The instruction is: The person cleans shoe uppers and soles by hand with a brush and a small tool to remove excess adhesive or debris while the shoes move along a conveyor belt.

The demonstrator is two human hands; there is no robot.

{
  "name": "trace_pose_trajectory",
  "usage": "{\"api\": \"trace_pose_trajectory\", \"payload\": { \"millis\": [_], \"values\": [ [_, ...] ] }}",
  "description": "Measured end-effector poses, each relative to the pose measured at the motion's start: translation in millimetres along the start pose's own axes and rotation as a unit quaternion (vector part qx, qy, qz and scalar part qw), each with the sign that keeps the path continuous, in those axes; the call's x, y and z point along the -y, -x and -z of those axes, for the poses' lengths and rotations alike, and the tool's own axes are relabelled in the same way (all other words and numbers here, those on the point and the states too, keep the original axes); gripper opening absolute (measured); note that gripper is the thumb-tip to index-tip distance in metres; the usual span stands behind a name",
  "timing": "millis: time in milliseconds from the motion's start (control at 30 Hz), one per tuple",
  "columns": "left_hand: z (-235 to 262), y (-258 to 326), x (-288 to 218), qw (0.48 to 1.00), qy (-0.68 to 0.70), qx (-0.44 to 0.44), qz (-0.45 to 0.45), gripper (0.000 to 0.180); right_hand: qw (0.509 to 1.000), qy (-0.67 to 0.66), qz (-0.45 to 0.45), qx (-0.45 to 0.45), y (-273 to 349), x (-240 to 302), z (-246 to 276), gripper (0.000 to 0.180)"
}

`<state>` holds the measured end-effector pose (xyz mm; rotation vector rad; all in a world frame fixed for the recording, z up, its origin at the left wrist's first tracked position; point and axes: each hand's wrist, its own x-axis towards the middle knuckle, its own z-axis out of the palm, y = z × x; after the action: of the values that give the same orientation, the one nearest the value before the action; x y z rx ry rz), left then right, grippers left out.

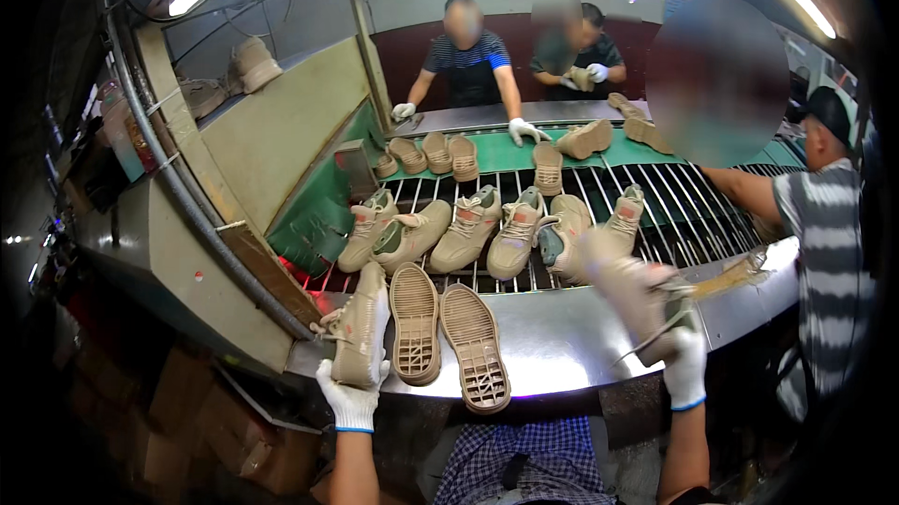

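My left hand point(349, 404), in a white knit glove, grips a beige lace-up sneaker point(360, 332) by its heel end, toe pointing away. White shows along that shoe's right side. Just right of it, two tan rubber outsoles point(415, 322) lie side by side on the metal ledge point(562, 341), grid side up. The nearer sole point(475, 348) overhangs the front edge. Out to the right, my gloved right hand point(686, 369) is closed on another beige sneaker point(635, 294). That shoe is smeared by motion and held above the ledge, a lace hanging from it.
Several beige sneakers point(466, 231) stand on a rack of metal bars point(688, 210) beyond the ledge. Behind them, soles point(463, 158) rest on a green belt point(501, 158). Two people point(465, 60) work across; another person point(824, 215) reaches in from the right. A partition point(300, 121) rises at left.
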<state>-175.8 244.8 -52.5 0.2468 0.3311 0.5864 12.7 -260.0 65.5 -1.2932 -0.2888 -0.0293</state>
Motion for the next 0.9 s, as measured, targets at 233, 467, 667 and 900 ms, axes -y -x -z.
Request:
{"api": "trace_pose_trajectory", "payload": {
  "millis": [233,467,667,900],
  "values": [
    [-24,16,-30,0.976,-0.159,0.061,-0.138,0.079,0.763,0.575,0.297,-0.017,-1,-55,-57,0.060],
    [-8,22,-45,0.679,-0.674,-0.049,-0.286,0.077,0.783,0.568,0.251,0.045,-20,-22,-107,0.081],
    [-83,48,-20,0.390,-0.741,0.006,-0.546,0.071,0.857,0.406,-0.209,0.240,-67,-30,-14,0.088],
    [-137,-94,106,0.098,-0.923,0.177,-0.326,0.076,0.933,-0.200,-0.290,0.069,-10,-95,39,0.070]
  ]
}}
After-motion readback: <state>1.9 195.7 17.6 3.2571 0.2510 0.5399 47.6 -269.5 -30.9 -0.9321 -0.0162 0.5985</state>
